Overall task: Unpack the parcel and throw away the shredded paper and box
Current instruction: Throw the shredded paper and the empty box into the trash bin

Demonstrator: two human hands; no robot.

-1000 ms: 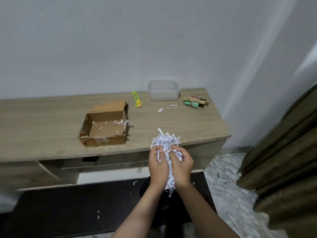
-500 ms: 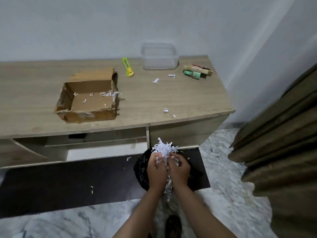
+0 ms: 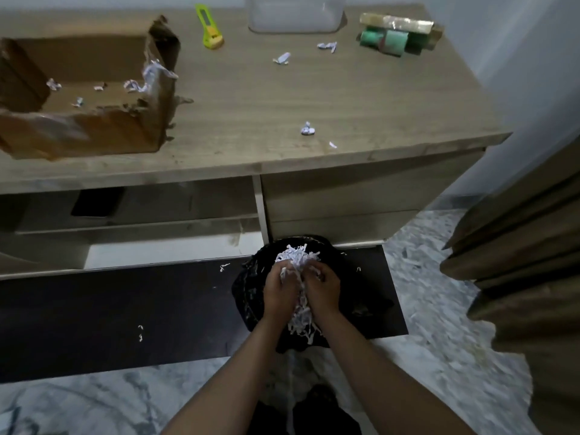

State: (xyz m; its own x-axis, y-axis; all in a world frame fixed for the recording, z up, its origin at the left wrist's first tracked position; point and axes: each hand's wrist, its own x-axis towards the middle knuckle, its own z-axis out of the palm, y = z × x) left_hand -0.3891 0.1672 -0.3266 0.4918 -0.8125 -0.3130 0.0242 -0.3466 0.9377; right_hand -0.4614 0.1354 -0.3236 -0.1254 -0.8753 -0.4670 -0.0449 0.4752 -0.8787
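wooden desk across upper view, marble floor below. torn cardboard box open on desk, far left, a few paper scraps inside. clear plastic tub at back edge; green and tan packets to its right; yellow box cutter to its left. loose scraps scattered on desk. black bin bag on floor before desk. left hand and right hand pressed together over bag, both clasped tight round a wad of shredded paper, strands trailing below.
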